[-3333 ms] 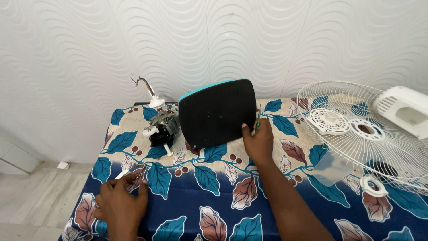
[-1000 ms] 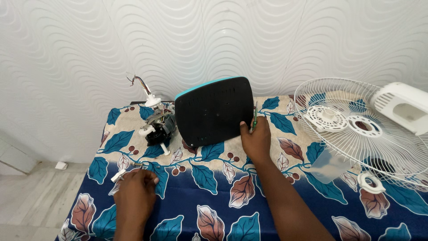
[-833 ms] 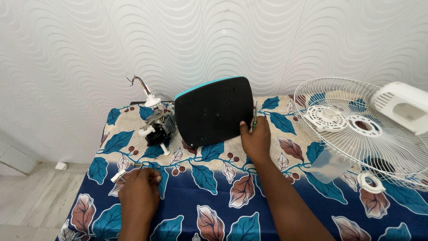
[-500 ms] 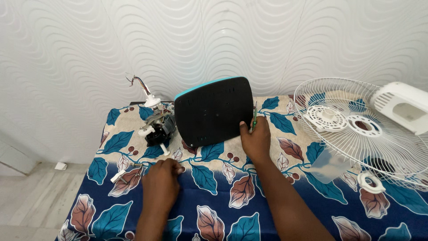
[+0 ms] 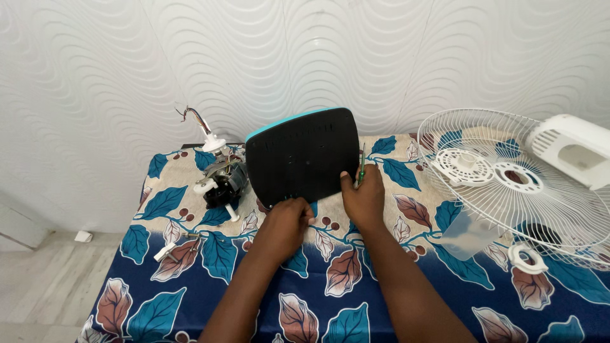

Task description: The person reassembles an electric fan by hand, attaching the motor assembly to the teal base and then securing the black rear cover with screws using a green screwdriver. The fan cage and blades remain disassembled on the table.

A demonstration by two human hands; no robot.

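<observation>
A black fan base with a teal edge [image 5: 304, 155] stands tilted on its side on the leaf-patterned tablecloth [image 5: 305, 279]. My right hand [image 5: 364, 197] grips its lower right edge and also pinches a thin green screwdriver [image 5: 360, 166] that points upward. My left hand [image 5: 284, 222] touches the base's bottom edge with curled fingers; whether it holds something small is hidden. The fan motor [image 5: 219, 181], with a white shaft and loose wires, lies just left of the base.
Small loose screws and a white piece [image 5: 171, 249] lie at the table's left. A white wire fan guard [image 5: 508, 184], a white housing [image 5: 569, 147] and a white ring [image 5: 526, 259] occupy the right. A patterned white wall stands behind.
My left hand moved from the small parts at the table's left rightward to the base's bottom edge. My right hand stayed on the base.
</observation>
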